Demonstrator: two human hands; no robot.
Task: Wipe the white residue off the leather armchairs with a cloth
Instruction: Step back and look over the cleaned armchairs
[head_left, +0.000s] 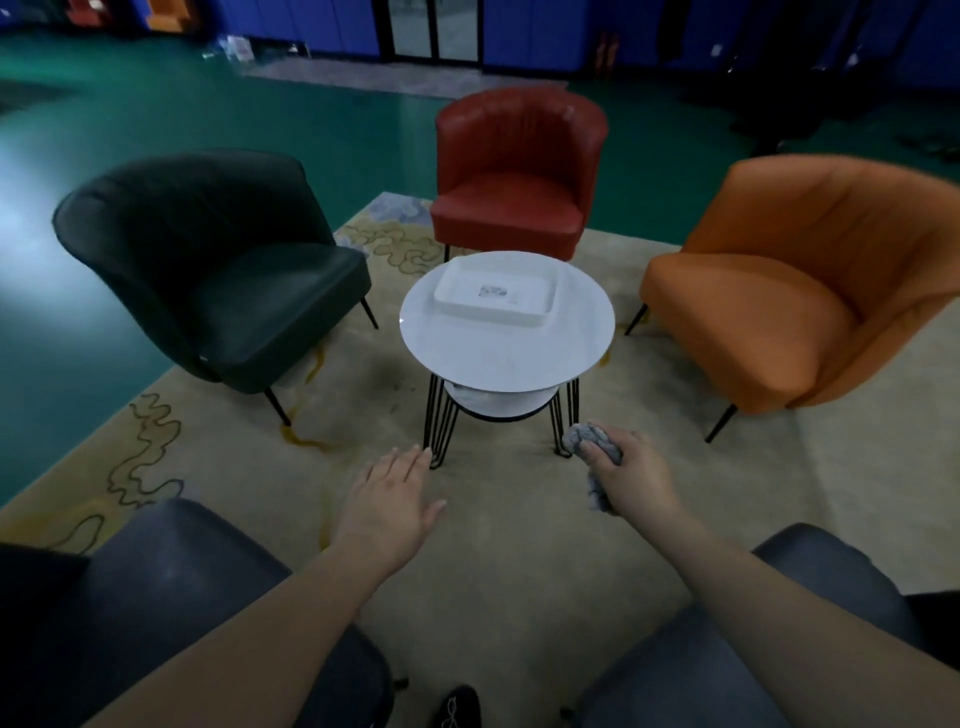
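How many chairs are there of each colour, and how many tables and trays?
Dark green armchair: 1
Red armchair: 1
Orange armchair: 1
Round white table: 1
White tray: 1
Total: 5

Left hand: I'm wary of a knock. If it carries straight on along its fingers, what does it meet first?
Probably the black hairpin legs of the round white table; the left hand points there, though depth is unclear.

Grey cloth (595, 448) bunched in right hand (631, 475) — three armchairs untouched.
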